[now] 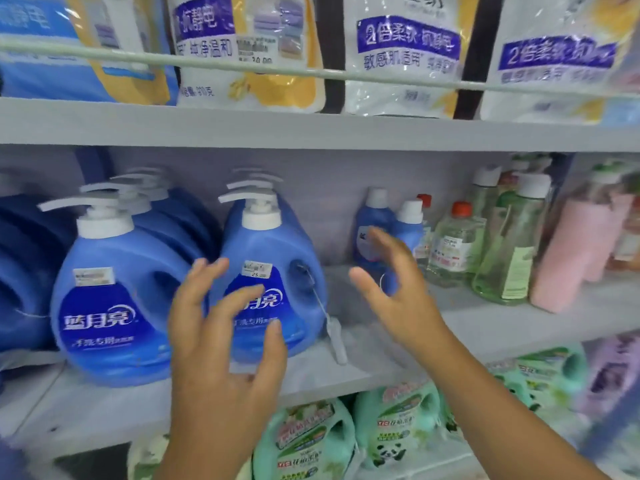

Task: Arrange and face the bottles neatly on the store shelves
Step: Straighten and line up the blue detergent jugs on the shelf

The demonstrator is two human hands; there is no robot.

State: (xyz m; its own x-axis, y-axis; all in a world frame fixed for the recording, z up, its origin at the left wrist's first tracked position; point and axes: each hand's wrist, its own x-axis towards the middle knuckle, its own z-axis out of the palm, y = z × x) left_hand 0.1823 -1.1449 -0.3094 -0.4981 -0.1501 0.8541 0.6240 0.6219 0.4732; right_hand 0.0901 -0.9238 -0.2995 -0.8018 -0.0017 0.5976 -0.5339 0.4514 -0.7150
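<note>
Two big blue pump jugs stand at the front of the middle shelf (485, 327): one at the left (110, 306), one in the centre (277, 244) with a white tag hanging from its handle. More blue jugs stand behind them. My left hand (221, 327) hovers with spread fingers in front of the centre jug's label and grips nothing. My right hand (391, 282) is raised to the right of that jug, fingers apart and bent, holding nothing. Behind it stand two small blue bottles (372, 220).
Clear red-capped bottles (453, 244), tall green bottles (509, 244) and pink bottles (571, 254) fill the shelf's right side. White refill pouches (401, 57) stand behind a rail on the shelf above. Green jugs (398, 420) sit on the shelf below.
</note>
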